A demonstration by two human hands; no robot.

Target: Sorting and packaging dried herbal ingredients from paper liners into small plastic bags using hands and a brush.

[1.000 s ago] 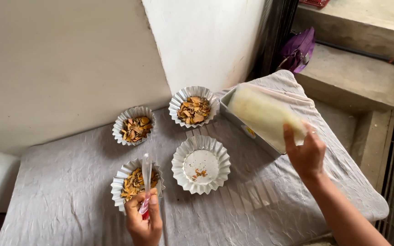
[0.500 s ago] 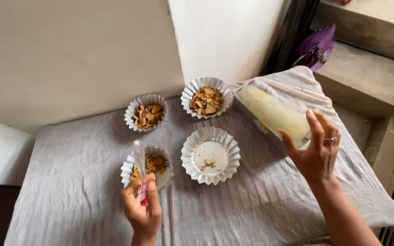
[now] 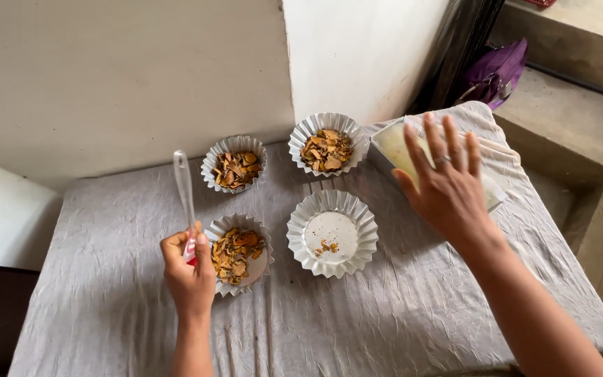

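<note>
Grey wrinkled tablecloth [image 3: 399, 307], white wall [image 3: 127, 70]

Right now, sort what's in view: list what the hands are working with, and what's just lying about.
In use:
left hand gripping a clear spoon
right hand on the rectangular container
four fluted trays, three holding orange-brown flakes

Lying about:
purple bag on the ledge
grey cloth covering the table
</note>
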